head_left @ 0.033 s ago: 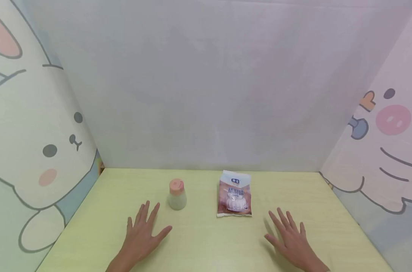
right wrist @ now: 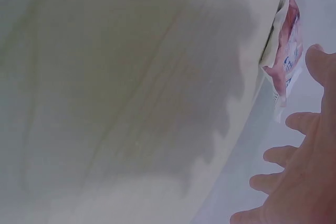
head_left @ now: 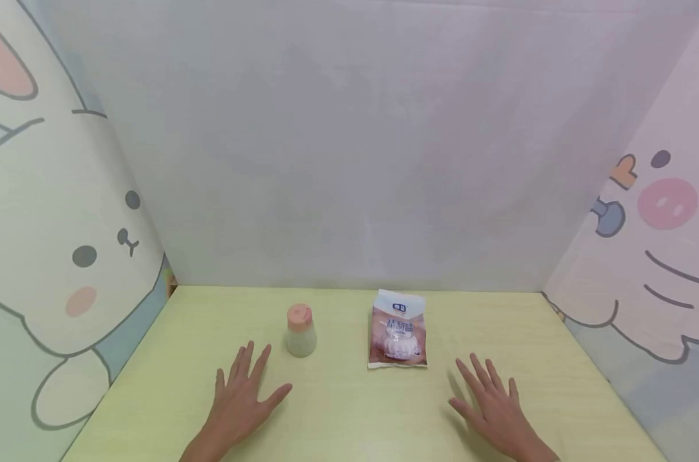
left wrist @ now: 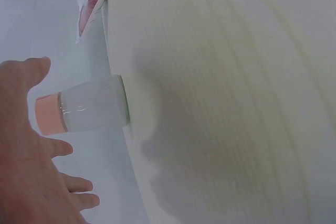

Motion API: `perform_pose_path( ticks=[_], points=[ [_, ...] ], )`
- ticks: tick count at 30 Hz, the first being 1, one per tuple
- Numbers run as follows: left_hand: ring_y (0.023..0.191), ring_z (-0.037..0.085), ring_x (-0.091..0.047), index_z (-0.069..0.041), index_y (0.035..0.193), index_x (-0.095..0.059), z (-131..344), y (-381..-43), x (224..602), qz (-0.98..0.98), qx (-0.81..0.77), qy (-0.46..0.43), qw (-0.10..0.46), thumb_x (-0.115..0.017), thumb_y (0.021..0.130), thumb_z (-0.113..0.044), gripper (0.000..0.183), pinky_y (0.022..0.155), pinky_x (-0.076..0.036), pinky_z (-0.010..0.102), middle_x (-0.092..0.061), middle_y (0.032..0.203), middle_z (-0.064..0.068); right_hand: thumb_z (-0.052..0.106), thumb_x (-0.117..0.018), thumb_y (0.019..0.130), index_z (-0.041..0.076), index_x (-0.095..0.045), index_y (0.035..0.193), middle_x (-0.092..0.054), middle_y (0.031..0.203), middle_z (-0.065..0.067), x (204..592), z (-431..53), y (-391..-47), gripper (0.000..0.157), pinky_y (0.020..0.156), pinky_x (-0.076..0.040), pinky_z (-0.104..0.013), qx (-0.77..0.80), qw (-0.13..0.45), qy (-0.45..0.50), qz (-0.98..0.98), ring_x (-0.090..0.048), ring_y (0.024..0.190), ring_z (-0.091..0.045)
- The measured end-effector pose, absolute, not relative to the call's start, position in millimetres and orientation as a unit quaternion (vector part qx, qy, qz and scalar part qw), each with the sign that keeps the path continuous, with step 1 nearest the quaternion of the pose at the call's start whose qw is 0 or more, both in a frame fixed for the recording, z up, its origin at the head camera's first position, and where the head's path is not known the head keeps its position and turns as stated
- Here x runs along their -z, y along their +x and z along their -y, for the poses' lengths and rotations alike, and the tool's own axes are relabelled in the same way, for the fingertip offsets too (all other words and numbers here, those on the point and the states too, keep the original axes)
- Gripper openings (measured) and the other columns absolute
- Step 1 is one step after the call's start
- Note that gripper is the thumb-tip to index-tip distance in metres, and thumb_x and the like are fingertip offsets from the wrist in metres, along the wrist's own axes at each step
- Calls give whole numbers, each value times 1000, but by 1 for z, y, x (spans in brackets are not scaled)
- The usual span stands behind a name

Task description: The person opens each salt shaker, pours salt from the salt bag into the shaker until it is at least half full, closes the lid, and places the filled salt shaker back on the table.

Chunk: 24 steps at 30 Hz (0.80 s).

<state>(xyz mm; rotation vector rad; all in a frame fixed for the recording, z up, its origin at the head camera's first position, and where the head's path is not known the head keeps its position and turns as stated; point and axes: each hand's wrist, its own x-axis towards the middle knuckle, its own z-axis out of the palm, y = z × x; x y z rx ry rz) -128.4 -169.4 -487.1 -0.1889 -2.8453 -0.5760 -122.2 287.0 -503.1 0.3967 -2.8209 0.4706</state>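
A small see-through shaker bottle [head_left: 301, 340] with a salmon-pink cap stands upright on the table, left of the middle. To its right lies a bag of salt [head_left: 398, 333], white at the top and reddish brown below, with printed lettering. My left hand [head_left: 236, 404], fingers spread, is in front and to the left of the bottle without touching it. In the left wrist view the bottle [left wrist: 94, 106] shows beyond the fingers. My right hand [head_left: 496, 414] is spread too, apart from the bag and nearer the table's front right. The right wrist view shows the bag [right wrist: 289, 51] beyond the thumb.
The pale yellow table [head_left: 349, 410] ends at a plain grey cloth [head_left: 349, 147] along the back. Cloth sides with a cartoon rabbit [head_left: 67, 212] at left and a cartoon pig [head_left: 644, 269] at right flank it.
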Motion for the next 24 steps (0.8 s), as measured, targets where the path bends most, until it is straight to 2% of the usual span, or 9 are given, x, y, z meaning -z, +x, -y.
perform_pose_path(
  ticks=[8,14,20,24],
  points=[
    [137,41,-19,-12,145,-37,169,-128,487,971,199,-65,115,-55,84,-64,82,96,-17,75,-25,150,23,45,-62,88,16,-41,143,-32,148,-21,504,-288,-122,66,89,-17,-80,-158,130,136,969,-20,137,-43],
    [136,42,-21,-10,144,-38,170,-128,487,970,202,-64,119,-56,84,-63,83,95,-18,75,-26,149,24,44,-63,87,17,-40,143,-30,150,-18,505,-288,-121,67,88,-19,-80,-166,137,138,967,-20,138,-41],
    [136,42,-23,-10,144,-38,171,-128,490,968,207,-63,123,-58,83,-62,82,94,-20,76,-27,149,24,43,-65,86,16,-41,143,-33,147,-21,505,-287,-122,68,87,-19,-80,-173,129,134,967,-27,131,-48],
    [135,43,-25,-10,143,-38,171,-129,492,966,214,-65,130,-59,83,-61,82,94,-21,76,-29,148,24,43,-67,84,16,-42,142,-35,145,-21,503,-286,-124,69,86,-23,-78,-164,139,134,967,-32,128,-48]
  ],
)
